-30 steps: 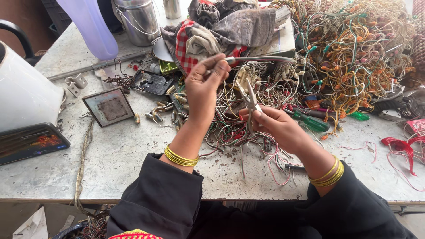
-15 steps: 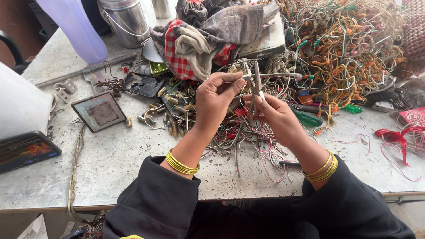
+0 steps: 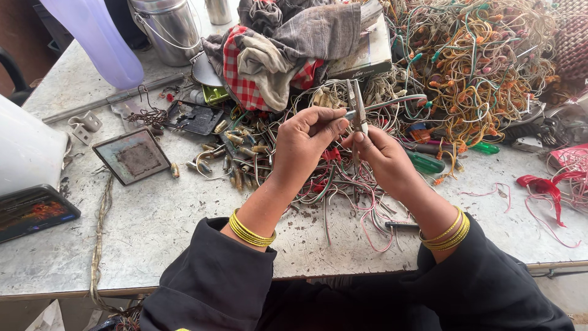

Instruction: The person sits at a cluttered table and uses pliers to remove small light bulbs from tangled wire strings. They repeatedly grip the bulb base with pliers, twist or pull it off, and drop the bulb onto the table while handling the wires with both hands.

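My left hand (image 3: 306, 138) pinches a wire (image 3: 392, 103) taut, centre frame | my right hand (image 3: 383, 156) grips pliers (image 3: 357, 110) upright to bite it | wire pile (image 3: 484, 67) upper right within reach

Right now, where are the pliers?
In the head view, centre frame: the pliers stand upright in the right hand, with the left hand pinching a wire at them, above the loose wire pile.
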Action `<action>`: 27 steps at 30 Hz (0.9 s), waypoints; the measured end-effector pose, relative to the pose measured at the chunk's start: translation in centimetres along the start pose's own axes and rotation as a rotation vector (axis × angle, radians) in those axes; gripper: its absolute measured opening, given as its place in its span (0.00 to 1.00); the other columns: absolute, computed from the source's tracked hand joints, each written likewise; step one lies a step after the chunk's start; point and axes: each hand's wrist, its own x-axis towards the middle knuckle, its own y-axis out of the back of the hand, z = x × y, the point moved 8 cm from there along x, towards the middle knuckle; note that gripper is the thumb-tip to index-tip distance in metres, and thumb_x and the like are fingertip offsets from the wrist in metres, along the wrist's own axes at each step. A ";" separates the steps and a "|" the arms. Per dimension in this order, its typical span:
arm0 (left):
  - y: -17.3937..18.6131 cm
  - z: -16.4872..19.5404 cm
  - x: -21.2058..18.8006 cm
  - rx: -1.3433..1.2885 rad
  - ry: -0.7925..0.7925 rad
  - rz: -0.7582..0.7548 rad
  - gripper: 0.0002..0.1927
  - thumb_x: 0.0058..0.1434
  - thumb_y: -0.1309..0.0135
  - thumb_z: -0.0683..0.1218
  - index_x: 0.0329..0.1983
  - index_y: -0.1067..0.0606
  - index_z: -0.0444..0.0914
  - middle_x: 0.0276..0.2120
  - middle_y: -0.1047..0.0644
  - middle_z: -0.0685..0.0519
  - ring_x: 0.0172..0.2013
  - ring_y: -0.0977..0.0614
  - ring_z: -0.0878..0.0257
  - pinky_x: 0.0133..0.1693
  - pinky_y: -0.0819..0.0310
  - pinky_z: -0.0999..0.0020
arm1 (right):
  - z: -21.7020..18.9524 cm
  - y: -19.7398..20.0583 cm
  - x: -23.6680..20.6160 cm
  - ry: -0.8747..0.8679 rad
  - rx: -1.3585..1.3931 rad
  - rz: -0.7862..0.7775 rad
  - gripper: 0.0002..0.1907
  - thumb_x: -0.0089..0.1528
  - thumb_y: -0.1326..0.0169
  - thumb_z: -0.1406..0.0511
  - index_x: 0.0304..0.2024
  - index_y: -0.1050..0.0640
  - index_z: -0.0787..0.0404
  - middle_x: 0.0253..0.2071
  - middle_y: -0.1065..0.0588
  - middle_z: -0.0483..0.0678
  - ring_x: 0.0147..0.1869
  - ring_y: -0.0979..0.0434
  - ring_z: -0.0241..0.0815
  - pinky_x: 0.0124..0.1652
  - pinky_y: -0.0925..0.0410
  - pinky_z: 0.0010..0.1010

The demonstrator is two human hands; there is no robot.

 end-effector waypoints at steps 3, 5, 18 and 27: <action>-0.1 0.2 0.0 -0.036 -0.029 0.002 0.09 0.64 0.37 0.40 0.46 0.18 0.33 0.36 0.16 0.55 0.37 0.17 0.74 0.39 0.21 0.79 | 0.0 0.2 0.0 0.028 -0.028 0.007 0.17 0.73 0.55 0.56 0.45 0.23 0.62 0.37 0.27 0.40 0.40 0.31 0.30 0.40 0.33 0.24; -0.2 0.3 0.0 -0.042 -0.041 -0.004 0.10 0.64 0.37 0.40 0.47 0.18 0.33 0.37 0.16 0.55 0.37 0.17 0.74 0.40 0.21 0.79 | 0.2 0.2 0.1 0.025 -0.030 0.011 0.15 0.72 0.55 0.57 0.45 0.25 0.62 0.36 0.26 0.40 0.39 0.30 0.29 0.40 0.33 0.24; -0.8 -2.2 0.0 -0.445 0.119 -0.057 0.12 0.63 0.37 0.36 0.49 0.20 0.30 0.41 0.16 0.51 0.41 0.17 0.70 0.45 0.21 0.78 | -0.3 -0.2 -0.5 0.000 -0.022 0.096 0.16 0.72 0.53 0.57 0.36 0.28 0.62 0.27 0.33 0.42 0.28 0.36 0.30 0.27 0.40 0.26; -1.1 -3.6 0.1 -0.719 0.300 -0.113 0.11 0.64 0.40 0.37 0.49 0.21 0.30 0.41 0.17 0.47 0.42 0.15 0.64 0.48 0.18 0.73 | -2.0 -3.0 -1.7 -0.238 0.776 -0.175 0.19 0.73 0.56 0.54 0.34 0.30 0.61 0.26 0.33 0.45 0.26 0.35 0.36 0.25 0.39 0.28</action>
